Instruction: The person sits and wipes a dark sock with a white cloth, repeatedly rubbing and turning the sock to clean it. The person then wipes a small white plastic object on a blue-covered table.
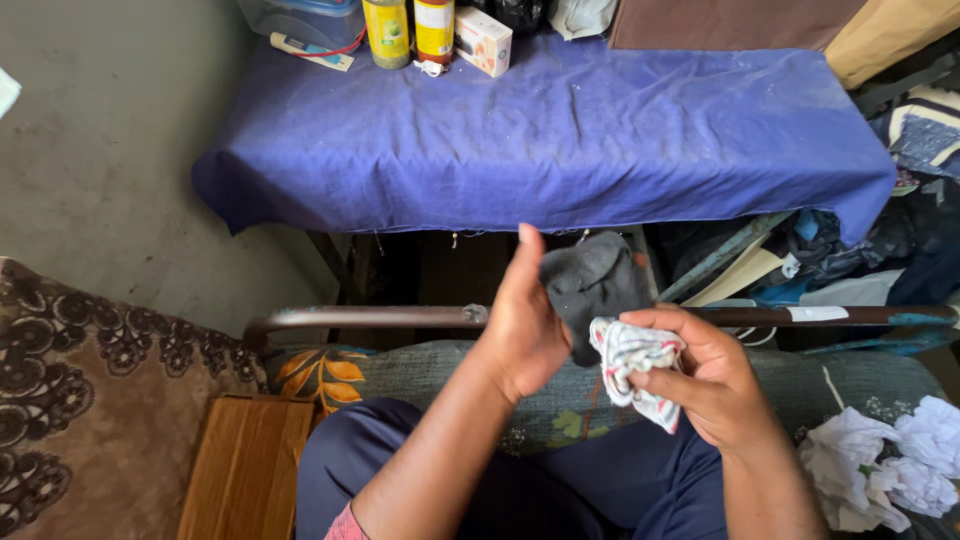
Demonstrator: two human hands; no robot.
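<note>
My left hand (522,322) holds up a dark grey sock (592,282) in front of me, its fingers closed on the sock's left edge. My right hand (706,372) grips a bunched white cloth with red and blue stripes (634,362), pressed against the lower part of the sock. Both hands hover above my lap in dark blue trousers (560,480), just over a metal bed rail (370,318).
A table draped in blue cloth (560,130) stands ahead, carrying bottles (412,30), a small box (482,40) and a plastic container (305,20). Crumpled white cloths (885,465) lie at my right. A wooden board (245,465) and patterned brown fabric (90,390) lie left.
</note>
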